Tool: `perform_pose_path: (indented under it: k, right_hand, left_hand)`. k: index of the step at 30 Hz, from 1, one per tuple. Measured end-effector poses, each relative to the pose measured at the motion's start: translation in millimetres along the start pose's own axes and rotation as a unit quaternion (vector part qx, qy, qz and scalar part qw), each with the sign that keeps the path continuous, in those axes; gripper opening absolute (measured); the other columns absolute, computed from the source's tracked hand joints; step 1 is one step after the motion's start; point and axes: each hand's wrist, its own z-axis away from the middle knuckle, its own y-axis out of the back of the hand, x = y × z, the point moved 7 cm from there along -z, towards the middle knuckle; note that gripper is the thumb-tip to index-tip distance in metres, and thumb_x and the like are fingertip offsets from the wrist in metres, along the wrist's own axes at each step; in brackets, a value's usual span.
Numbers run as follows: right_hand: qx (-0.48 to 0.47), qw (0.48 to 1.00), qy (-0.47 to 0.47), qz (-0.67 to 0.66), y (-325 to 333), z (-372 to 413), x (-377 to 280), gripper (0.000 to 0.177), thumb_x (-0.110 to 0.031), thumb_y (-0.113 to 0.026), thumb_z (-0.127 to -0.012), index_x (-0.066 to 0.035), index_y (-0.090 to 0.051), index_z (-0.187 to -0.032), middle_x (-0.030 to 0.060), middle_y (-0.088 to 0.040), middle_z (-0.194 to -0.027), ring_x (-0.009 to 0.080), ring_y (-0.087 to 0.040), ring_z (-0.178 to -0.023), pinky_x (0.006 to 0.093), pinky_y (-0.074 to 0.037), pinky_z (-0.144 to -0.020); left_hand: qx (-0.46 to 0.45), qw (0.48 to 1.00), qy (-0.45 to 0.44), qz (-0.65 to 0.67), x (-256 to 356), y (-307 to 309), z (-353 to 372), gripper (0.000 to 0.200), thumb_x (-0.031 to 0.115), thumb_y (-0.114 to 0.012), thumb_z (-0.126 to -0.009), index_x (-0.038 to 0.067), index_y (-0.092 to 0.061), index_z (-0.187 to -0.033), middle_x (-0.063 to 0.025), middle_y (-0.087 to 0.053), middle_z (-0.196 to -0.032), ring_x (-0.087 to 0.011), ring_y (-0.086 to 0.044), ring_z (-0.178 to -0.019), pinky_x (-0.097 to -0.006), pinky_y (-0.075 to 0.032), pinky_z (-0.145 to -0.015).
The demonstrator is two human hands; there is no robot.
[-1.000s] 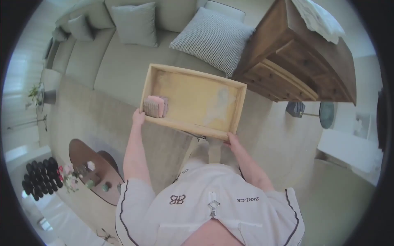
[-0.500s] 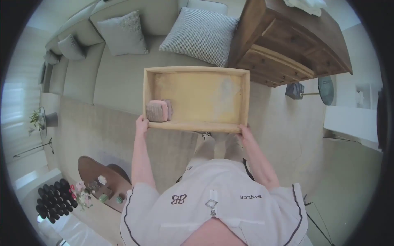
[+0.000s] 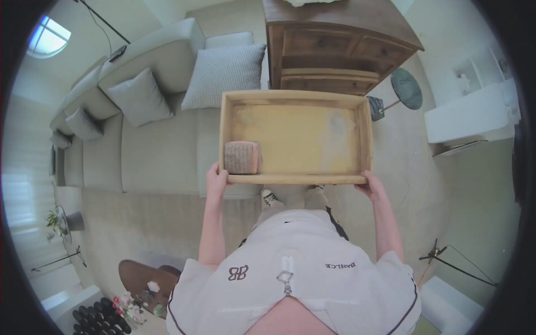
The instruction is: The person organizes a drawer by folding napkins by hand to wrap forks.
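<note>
A shallow wooden drawer [image 3: 296,178] hangs in the air in front of my body, its inside facing me. My left hand [image 3: 217,180] is closed on its near left corner, and the near right corner is in my right hand [image 3: 372,187]. Both hands have their thumbs near the front rim and their fingers partly hidden under it. Inside, at the near left corner, sits a small grey-brown and pink folded bundle [image 3: 241,157], which looks like cloth. Beyond the drawer's far edge stands a brown wooden dresser [image 3: 346,25] with a dark gap in its upper front.
A grey sofa [image 3: 153,153] with several cushions runs along the left and reaches behind the drawer. Right of the dresser stands a small round side table [image 3: 406,88]. A brown coffee table [image 3: 137,272] with flowers is at lower left, and a tripod stand [image 3: 434,253] at right.
My view has turned, and the dresser now lies more squarely beyond the drawer. The drawer and both hands sit further right in view. The bundle stays in the same corner, and both hands keep their hold.
</note>
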Motion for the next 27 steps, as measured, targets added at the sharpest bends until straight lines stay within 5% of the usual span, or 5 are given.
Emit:
perform_pose_path:
  k: [3, 6, 9, 17, 27]
  right_hand:
    - [0.005, 1.000, 0.018, 0.005, 11.7, 37.2, -9.7, 0.030, -0.020, -0.060, -0.075, -0.005, -0.047, -0.097, 0.0105, -0.051, -0.088, 0.0213, -0.056, -0.080, 0.0331, -0.058, -0.067]
    - [0.007, 0.999, 0.031, 0.019, 24.0, 73.3, -20.2, 0.027, -0.020, -0.057, -0.076, -0.004, -0.048, -0.097, 0.0105, -0.053, -0.084, 0.0228, -0.059, -0.073, 0.0317, -0.057, -0.063]
    - [0.010, 0.998, 0.039, 0.051, 38.2, 105.7, -37.9, 0.031, -0.024, -0.054, -0.076, -0.004, -0.049, -0.099, 0.0107, -0.056, -0.085, 0.0230, -0.061, -0.075, 0.0314, -0.057, -0.069]
    - [-0.016, 0.995, 0.062, 0.082, 75.9, 142.5, -69.0, 0.042, -0.027, -0.052, -0.078, 0.000, -0.046, -0.109, 0.0146, -0.058, -0.091, 0.0247, -0.062, -0.076, 0.0323, -0.057, -0.069]
    - [-0.007, 0.994, 0.073, 0.081, 75.0, 158.1, -86.9, 0.050, -0.030, -0.052, -0.083, -0.003, -0.039, -0.122, 0.0153, -0.055, -0.109, 0.0257, -0.062, -0.082, 0.0338, -0.057, -0.072]
  left_hand:
    - [-0.036, 0.999, 0.005, 0.018, 17.6, 5.9, 24.4, 0.028, 0.006, -0.039, -0.067, 0.004, -0.054, -0.090, -0.0044, -0.047, -0.079, -0.0150, -0.045, -0.071, -0.0338, -0.056, -0.057]
    - [-0.044, 0.999, 0.007, 0.017, 32.0, 10.6, 45.1, 0.033, 0.005, -0.038, -0.066, 0.003, -0.056, -0.093, -0.0051, -0.050, -0.081, -0.0163, -0.048, -0.074, -0.0346, -0.056, -0.057]
    - [-0.039, 0.999, -0.006, 0.029, 48.2, 10.1, 65.0, 0.008, 0.005, -0.039, -0.066, 0.010, -0.039, -0.072, -0.0019, -0.035, -0.072, -0.0142, -0.039, -0.067, -0.0347, -0.055, -0.055]
    - [-0.040, 0.999, 0.001, 0.033, 89.9, 8.8, 134.2, 0.036, 0.005, -0.038, -0.074, 0.000, -0.054, -0.106, -0.0125, -0.054, -0.100, -0.0233, -0.054, -0.090, -0.0381, -0.058, -0.070]
    - [-0.034, 0.997, 0.019, 0.066, 98.0, 21.9, 158.1, 0.032, 0.004, -0.039, -0.078, -0.002, -0.052, -0.107, -0.0142, -0.052, -0.103, -0.0274, -0.053, -0.095, -0.0428, -0.058, -0.073]
